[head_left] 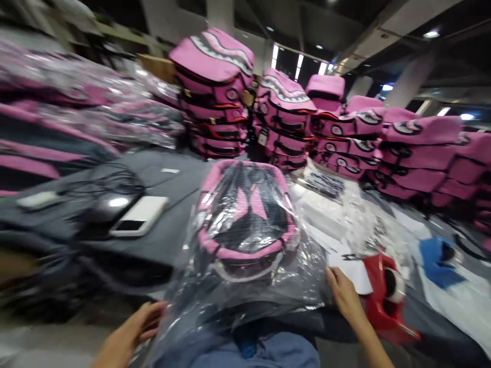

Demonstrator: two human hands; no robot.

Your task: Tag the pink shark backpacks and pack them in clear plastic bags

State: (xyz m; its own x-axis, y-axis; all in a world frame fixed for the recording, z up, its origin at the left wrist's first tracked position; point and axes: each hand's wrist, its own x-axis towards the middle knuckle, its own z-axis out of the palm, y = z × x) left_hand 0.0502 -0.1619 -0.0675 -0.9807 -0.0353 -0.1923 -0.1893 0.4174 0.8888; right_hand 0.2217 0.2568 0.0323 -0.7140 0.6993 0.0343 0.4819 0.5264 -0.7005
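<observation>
A pink and black backpack lies inside a large clear plastic bag at the table's front edge. Its back side with the padded mesh panels faces up, and the bag's mouth hangs toward me. My left hand is at the bag's lower left edge, fingers curled onto the plastic. On the opposite side, my right hand pinches the bag's right edge between thumb and fingers. Beside my right hand stands a red tape dispenser.
Stacks of pink backpacks line the back and right. Bagged backpacks are piled at left. A white phone-like device and cables lie on the dark table. Plastic packets and a blue tape dispenser are to the right.
</observation>
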